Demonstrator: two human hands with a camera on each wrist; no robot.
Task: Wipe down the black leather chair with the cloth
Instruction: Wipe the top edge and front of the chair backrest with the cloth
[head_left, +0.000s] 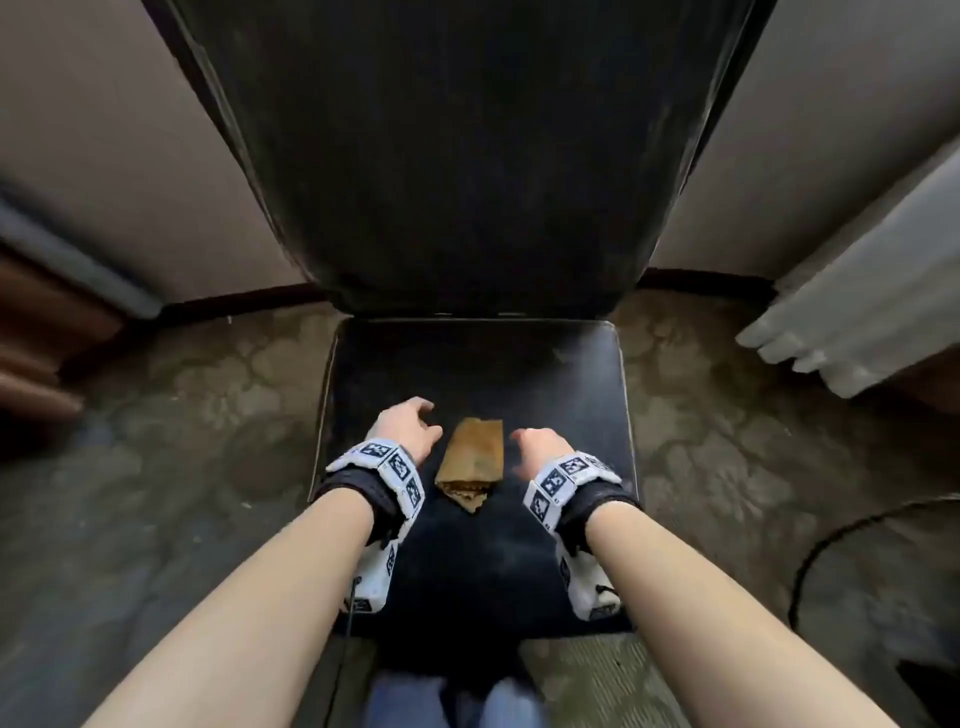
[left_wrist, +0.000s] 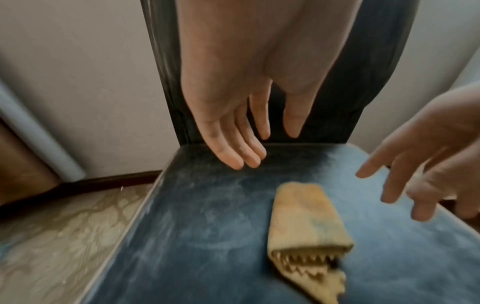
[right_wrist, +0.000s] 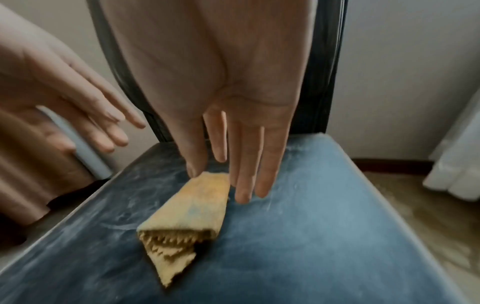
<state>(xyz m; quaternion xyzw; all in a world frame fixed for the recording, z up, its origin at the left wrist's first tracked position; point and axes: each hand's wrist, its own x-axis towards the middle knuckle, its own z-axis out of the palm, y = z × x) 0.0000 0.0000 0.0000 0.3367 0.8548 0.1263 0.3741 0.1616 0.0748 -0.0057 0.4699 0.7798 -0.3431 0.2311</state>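
Black leather chair (head_left: 478, 561) seat holds a folded tan cloth (head_left: 471, 461) at centre. Left hand (head_left: 402, 428) at nine o'clock and right hand (head_left: 540, 452) at three hover released, fingers straight. Wrist views alone reveal the cloth's zigzag-cut edge (left_wrist: 306, 265).

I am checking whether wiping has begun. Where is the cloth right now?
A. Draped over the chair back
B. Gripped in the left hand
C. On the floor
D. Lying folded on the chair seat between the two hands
D: the cloth lies folded on the chair seat, with the left hand and right hand open either side, neither holding it.
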